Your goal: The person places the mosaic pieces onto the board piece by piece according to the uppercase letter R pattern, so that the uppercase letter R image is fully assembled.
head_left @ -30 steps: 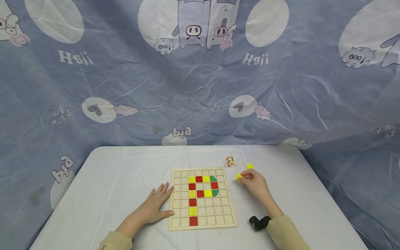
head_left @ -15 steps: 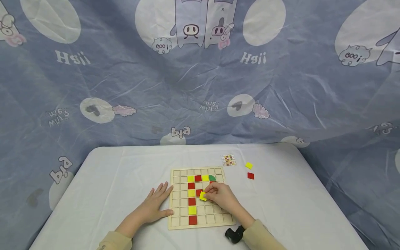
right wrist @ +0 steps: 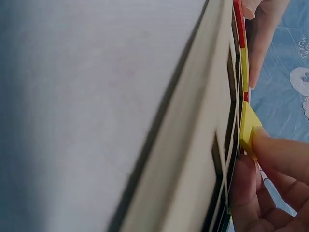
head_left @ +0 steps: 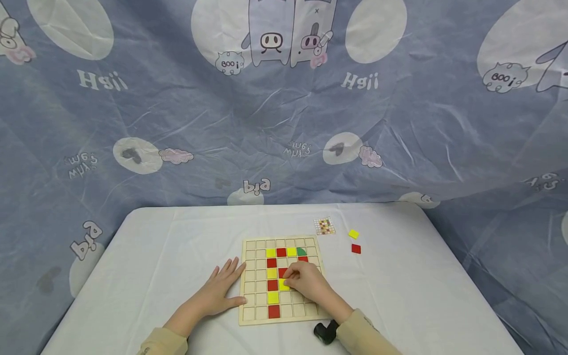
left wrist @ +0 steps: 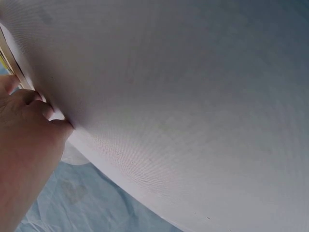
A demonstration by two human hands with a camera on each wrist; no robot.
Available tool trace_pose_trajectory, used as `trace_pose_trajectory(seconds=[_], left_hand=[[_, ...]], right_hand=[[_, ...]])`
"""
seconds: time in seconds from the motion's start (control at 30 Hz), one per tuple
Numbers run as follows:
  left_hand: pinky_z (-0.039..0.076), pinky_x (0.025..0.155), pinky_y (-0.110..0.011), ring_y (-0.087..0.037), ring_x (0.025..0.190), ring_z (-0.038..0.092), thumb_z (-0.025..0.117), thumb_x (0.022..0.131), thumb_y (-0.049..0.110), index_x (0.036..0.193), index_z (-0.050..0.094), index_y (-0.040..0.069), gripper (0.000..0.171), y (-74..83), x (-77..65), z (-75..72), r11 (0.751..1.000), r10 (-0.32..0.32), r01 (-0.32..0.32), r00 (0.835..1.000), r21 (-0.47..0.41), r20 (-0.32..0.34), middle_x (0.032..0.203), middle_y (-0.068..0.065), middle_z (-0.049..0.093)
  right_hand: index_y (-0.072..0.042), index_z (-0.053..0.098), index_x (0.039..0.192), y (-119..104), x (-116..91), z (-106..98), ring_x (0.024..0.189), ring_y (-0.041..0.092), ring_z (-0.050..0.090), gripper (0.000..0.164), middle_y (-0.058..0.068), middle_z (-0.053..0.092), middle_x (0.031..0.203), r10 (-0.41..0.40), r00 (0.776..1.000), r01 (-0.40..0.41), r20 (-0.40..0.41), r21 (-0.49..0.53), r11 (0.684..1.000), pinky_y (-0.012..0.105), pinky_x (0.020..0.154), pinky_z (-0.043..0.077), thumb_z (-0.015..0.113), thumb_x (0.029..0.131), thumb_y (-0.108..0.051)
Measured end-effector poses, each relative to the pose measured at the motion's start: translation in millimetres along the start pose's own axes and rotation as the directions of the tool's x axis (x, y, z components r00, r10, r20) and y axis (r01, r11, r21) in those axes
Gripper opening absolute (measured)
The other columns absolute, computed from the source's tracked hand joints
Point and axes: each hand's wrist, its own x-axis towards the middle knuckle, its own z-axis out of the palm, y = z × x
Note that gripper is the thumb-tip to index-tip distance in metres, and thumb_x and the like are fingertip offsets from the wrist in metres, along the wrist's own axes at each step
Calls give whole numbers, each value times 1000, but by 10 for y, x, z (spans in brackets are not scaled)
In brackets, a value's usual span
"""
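Note:
A wooden grid board [head_left: 249, 300] lies on the white table with red, yellow and green tiles set in its cells. My right hand [head_left: 311, 284] is over the middle of it and pinches a yellow square tile [head_left: 282, 285] between thumb and fingertip. That tile is just right of a red tile [head_left: 272, 285] in the left column of colours; in the right wrist view the yellow tile [right wrist: 248, 126] stands tilted against the board. My left hand [head_left: 218, 291] rests spread beside the board, its fingertips and thumb at the left edge. The right hand covers some tiles.
A loose yellow tile [head_left: 353, 234] and a red tile [head_left: 356, 249] lie to the right of the board. Behind the board is a small printed pattern card [head_left: 325, 226]. A black device [head_left: 326, 333] is at the right wrist. A patterned blue cloth [head_left: 266, 113] hangs behind the table.
My right hand has brought the yellow tile left from the table's right side onto the board, then slightly lower to a cell. A red tile formerly hidden shows there. The left hand stays put.

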Motion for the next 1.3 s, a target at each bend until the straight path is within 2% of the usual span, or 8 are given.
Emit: trace_pose_trajectory(seconds=[0.33, 0.47, 0.6, 0.7, 0.77, 0.97, 1.13, 1.3], left_hand=[[10, 122, -61, -37, 152, 14, 72, 82, 55, 155, 32, 13, 92, -9, -7, -11, 1000, -3, 3, 1000, -7, -3, 164, -15, 21], [10, 122, -61, -37, 152, 14, 72, 82, 56, 155, 33, 14, 93, -12, -13, -8, 1000, -8, 8, 1000, -4, 0, 164, -15, 21], [10, 122, -61, -37, 152, 14, 72, 82, 55, 155, 33, 13, 93, -4, -23, -13, 1000, -8, 8, 1000, -11, -1, 164, -15, 21], [10, 122, -61, -37, 152, 14, 73, 82, 54, 154, 33, 13, 92, 8, -25, -19, 1000, -6, 6, 1000, -15, -4, 164, -15, 21], [10, 122, -61, -38, 152, 14, 73, 82, 53, 154, 33, 12, 92, 14, -22, -21, 1000, -3, 3, 1000, -15, -4, 163, -15, 21], [10, 121, -62, -38, 152, 14, 72, 83, 54, 154, 33, 12, 92, 7, -12, -15, 1000, 16, -16, 1000, -13, -6, 163, -16, 21], [10, 121, -62, -38, 152, 14, 71, 83, 55, 155, 32, 12, 92, -6, -1, -7, 1000, 17, -17, 1000, -6, -5, 164, -16, 21], [9, 122, -61, -37, 152, 14, 71, 83, 55, 155, 32, 13, 92, -2, -2, -6, 1000, 12, -12, 1000, -6, -2, 164, -15, 21]], right_hand=[[-8, 72, 82, -44, 4, 27, 67, 7, 50, 6, -3, 55, 79, -47, 999, 45, -22, -77, 996, 17, 60, 45, 77, 83, -6], [-11, 71, 83, -10, 3, -37, 67, 7, 51, 6, -4, 57, 78, -20, 998, 17, -60, -46, 999, 17, 60, 46, 77, 84, -10], [-11, 72, 86, 65, 27, -209, 67, 9, 54, 5, -3, 61, 77, 40, 989, -35, -140, 41, 999, 18, 59, 47, 76, 86, -14], [-10, 72, 89, 157, 74, -399, 67, 13, 58, 5, -1, 65, 78, 122, 973, -101, -198, 112, 989, 21, 59, 50, 76, 86, -13], [-9, 72, 91, 259, 112, -540, 67, 13, 60, 7, 1, 67, 79, 167, 956, -142, -240, 118, 983, 22, 59, 51, 76, 86, -12], [-3, 71, 102, 652, 157, -984, 81, 19, 66, 18, 12, 71, 97, 204, 919, -213, -338, 10, 977, 26, 65, 53, 73, 88, -14], [3, 69, 110, 926, 125, -1208, 84, 26, 69, 27, 18, 70, 100, 262, 898, -286, -354, -15, 958, 29, 67, 54, 70, 89, -14], [5, 67, 112, 1068, 104, -1288, 87, 26, 67, 32, 19, 71, 101, 343, 873, -359, -347, 18, 933, 28, 69, 52, 69, 91, -18]])
